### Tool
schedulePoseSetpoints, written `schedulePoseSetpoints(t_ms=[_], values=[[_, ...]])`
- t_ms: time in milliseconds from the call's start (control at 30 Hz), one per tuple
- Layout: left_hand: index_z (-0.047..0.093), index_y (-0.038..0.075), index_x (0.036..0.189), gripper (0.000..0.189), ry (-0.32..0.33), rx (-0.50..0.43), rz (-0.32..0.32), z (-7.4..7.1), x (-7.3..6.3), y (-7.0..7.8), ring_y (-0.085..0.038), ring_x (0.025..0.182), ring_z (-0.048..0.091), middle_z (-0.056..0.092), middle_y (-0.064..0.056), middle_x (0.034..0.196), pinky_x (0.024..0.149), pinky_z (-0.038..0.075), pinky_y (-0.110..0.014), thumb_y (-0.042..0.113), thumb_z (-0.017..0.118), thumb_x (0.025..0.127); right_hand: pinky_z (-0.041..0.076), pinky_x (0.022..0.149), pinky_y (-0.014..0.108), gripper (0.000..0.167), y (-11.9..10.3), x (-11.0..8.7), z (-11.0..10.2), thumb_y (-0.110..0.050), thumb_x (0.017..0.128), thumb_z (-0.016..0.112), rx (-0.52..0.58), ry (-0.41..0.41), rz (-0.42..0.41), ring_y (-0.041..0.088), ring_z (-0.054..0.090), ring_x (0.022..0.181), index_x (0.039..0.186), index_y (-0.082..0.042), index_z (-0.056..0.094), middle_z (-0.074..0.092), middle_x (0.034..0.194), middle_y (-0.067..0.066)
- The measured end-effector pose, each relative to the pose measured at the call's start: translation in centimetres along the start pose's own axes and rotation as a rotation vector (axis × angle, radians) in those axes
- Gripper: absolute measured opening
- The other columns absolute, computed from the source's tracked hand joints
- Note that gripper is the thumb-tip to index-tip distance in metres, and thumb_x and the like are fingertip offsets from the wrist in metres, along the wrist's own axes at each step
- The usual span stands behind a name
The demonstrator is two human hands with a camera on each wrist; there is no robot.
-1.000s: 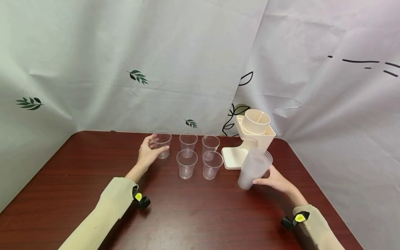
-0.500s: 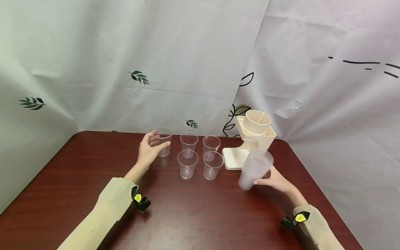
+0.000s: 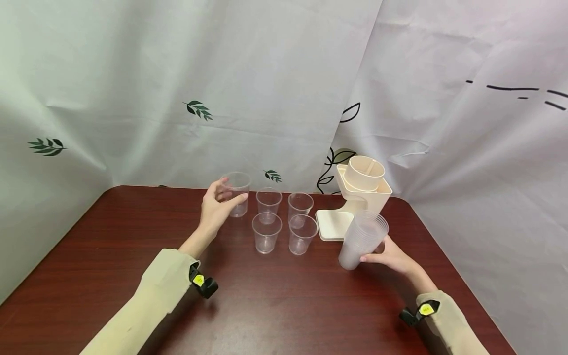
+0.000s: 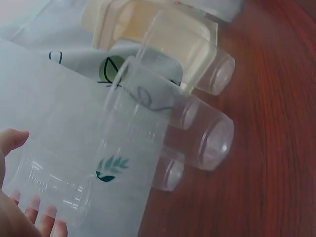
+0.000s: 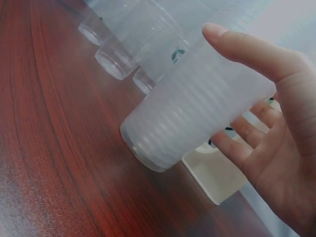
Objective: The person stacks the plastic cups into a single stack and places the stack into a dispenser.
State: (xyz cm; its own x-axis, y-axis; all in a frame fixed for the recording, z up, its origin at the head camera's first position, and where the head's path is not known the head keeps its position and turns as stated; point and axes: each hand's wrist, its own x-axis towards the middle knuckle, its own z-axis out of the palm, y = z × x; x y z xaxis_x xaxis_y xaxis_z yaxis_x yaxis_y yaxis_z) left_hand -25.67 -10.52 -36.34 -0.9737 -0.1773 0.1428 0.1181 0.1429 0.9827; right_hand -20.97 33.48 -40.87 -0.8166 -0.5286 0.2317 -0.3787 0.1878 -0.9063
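My left hand grips a single clear plastic cup at the table's back edge, thumb on the near side and fingers behind. In the left wrist view that cup shows between thumb and fingertips, apart from the others. Several clear cups stand upright to its right, in two rows. On the right, my right hand holds a tall nested stack of clear cups, tilted with the rims to the upper right. The right wrist view shows the thumb and fingers on opposite sides of the stack.
Behind the stack stands a cream-coloured stand with a round holder on top. The brown wooden table ends at a pale curtain with leaf prints at the back and right.
My left hand has raised the single cup slightly and carried it to the right, closer to the standing cups. The right hand and the stack look unmoved.
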Motion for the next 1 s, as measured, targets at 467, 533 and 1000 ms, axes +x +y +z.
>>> schedulePoseSetpoints(t_ms=[467,533,1000], values=[[0.046,0.012,0.14,0.07,-0.026,-0.061,0.08,1.8,-0.7,2.8,-0.029,0.119,0.052,0.053,-0.014,0.132,0.104,0.042,-0.039,0.016,0.078,0.079,0.05,0.089,0.017,0.069,0.1,0.0,-0.1,0.011,0.077,0.068,0.01,0.0,0.014,0.002,0.059,0.108,0.132,-0.022,0.042,0.06,0.121,-0.013],[0.046,0.013,0.14,0.069,-0.036,-0.063,0.085,2.1,-0.8,3.1,-0.029,0.12,0.051,0.054,-0.012,0.132,0.104,0.042,-0.038,0.016,0.078,0.079,0.05,0.089,0.018,0.069,0.1,0.0,-0.1,0.01,0.077,0.068,0.011,0.0,0.015,0.002,0.059,0.108,0.132,-0.022,0.042,0.06,0.121,-0.013],[0.049,0.016,0.138,0.067,-0.099,-0.048,0.134,4.7,-1.7,4.9,-0.024,0.119,0.053,0.055,-0.008,0.129,0.102,0.044,-0.041,0.021,0.079,0.079,0.05,0.089,0.017,0.069,0.1,0.0,-0.1,0.01,0.077,0.069,0.007,0.001,0.015,0.002,0.059,0.108,0.132,-0.022,0.042,0.059,0.121,-0.013]])
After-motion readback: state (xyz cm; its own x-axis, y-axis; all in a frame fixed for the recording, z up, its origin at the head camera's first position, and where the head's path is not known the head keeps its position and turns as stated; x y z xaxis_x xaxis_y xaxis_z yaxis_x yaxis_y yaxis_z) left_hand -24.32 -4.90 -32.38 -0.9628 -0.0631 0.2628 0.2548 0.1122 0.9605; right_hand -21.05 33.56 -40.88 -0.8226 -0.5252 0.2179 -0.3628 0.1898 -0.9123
